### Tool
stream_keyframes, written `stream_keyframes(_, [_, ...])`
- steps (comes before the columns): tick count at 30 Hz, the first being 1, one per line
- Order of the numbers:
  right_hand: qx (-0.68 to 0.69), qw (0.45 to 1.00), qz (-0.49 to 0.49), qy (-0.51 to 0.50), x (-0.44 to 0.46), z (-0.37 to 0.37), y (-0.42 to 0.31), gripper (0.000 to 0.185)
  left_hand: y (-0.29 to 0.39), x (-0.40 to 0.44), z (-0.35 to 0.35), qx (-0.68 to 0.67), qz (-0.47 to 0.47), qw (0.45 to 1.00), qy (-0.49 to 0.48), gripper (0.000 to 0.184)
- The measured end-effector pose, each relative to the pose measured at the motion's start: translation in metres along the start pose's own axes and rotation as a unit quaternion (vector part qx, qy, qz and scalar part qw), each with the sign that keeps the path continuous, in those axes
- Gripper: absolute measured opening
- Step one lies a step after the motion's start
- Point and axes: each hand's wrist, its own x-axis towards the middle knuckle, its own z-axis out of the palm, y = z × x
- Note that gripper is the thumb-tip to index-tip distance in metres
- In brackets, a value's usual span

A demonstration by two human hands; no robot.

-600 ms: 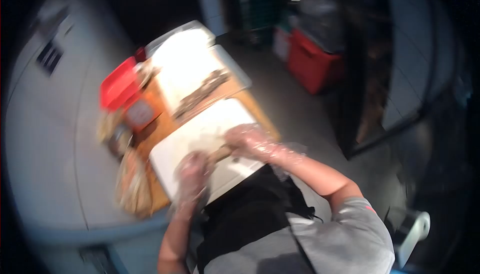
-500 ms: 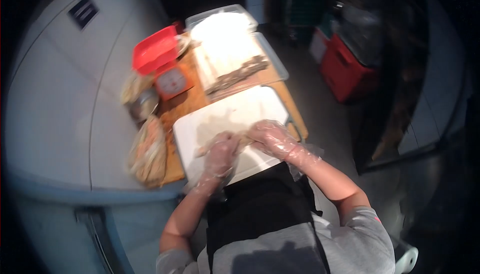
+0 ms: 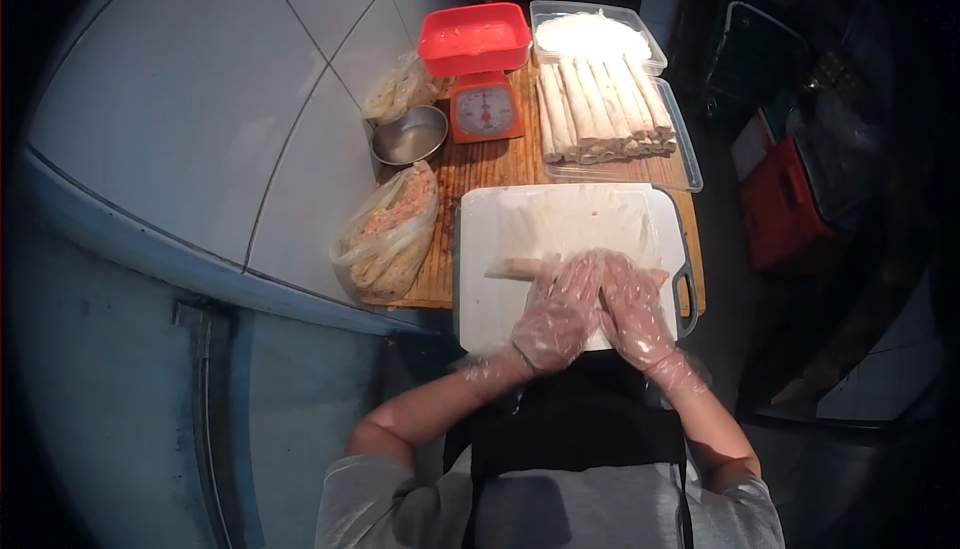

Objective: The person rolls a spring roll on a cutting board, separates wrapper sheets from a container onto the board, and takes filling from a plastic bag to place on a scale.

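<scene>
On the white cutting board (image 3: pixel 478 301) lies a slim, pale uncooked spring roll (image 3: pixel 519 268), placed crosswise. Most of it is hidden beneath my hands; its left end shows, and a tip appears past the right fingers. My left hand (image 3: pixel 560 314), in a clear plastic glove, rests flat over the roll's middle with fingers stretched forward. Close beside it, my right hand (image 3: pixel 638 314), gloved the same way, lies flat over the right part. Several finished rolls (image 3: pixel 597 109) are stacked behind the board on a clear plastic lid (image 3: pixel 686 154).
Behind the stack stands a clear tub (image 3: pixel 655 49) of white wrappers or dough (image 3: pixel 590 37). An orange kitchen scale (image 3: pixel 486 109) carries a red tray (image 3: pixel 475 41). To the left are a metal bowl (image 3: pixel 412 137), a bag of pinkish filling (image 3: pixel 392 234) and a tiled wall (image 3: pixel 330 119).
My hands were apart, fingers curled on the roll; now they lie flat and close together over it. The camera view has turned and become sharper.
</scene>
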Motion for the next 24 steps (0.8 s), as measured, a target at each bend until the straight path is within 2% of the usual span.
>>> stream_keyframes(1, [0.002, 1.0, -0.007, 0.012, 0.005, 0.0, 0.005, 0.068, -0.005, 0.005, -0.001, 0.006, 0.008, 1.0, -0.008, 0.067])
stream_keyframes(2, [-0.006, 1.0, -0.006, 0.024, 0.007, 0.006, 0.015, 0.061, -0.008, 0.011, -0.001, 0.018, 0.013, 0.999, 0.047, 0.057])
stream_keyframes(5, [-0.021, 0.999, 0.039, 0.008, 0.029, 0.001, 0.013, 0.046, -0.039, 0.023, -0.001, -0.024, 0.074, 0.993, 0.092, 0.043])
stream_keyframes(6, [-0.004, 0.999, 0.034, 0.016, 0.037, 0.005, 0.009, 0.043, -0.041, 0.026, -0.003, -0.03, 0.078, 0.983, 0.166, 0.029])
stream_keyframes(9, [0.012, 0.998, 0.058, 0.017, 0.052, 0.022, -0.013, 0.032, -0.067, 0.018, 0.01, -0.033, -0.017, 0.996, 0.084, 0.021])
stream_keyframes(10, [0.002, 0.998, 0.069, 0.002, 0.053, 0.023, -0.018, 0.03, -0.06, 0.018, -0.012, -0.079, -0.036, 0.993, 0.078, 0.019])
stream_keyframes(11, [0.011, 0.998, 0.048, 0.049, 0.049, 0.023, -0.014, 0.03, -0.062, 0.016, -0.014, -0.07, 0.007, 0.991, 0.118, 0.018])
stream_keyframes(13, [0.031, 0.99, -0.005, 0.141, 0.041, 0.029, -0.002, 0.03, -0.056, 0.017, -0.022, -0.074, 0.035, 0.988, 0.133, 0.022])
stream_keyframes(17, [0.006, 0.997, 0.016, 0.08, 0.012, 0.007, 0.05, 0.025, -0.055, 0.017, -0.026, -0.071, 0.045, 0.985, 0.147, 0.028])
stream_keyframes(20, [0.024, 0.996, 0.027, 0.079, 0.002, -0.033, 0.061, 0.03, -0.053, 0.02, -0.025, -0.042, 0.037, 0.989, 0.139, 0.03])
stream_keyframes(22, [0.037, 0.997, 0.025, 0.062, -0.002, -0.034, 0.067, 0.032, -0.039, 0.026, -0.028, 0.0, 0.028, 0.988, 0.152, 0.03])
stream_keyframes(24, [0.049, 0.998, 0.027, 0.041, -0.004, -0.035, 0.069, 0.035, -0.04, 0.026, -0.018, -0.042, 0.018, 0.993, 0.109, 0.032])
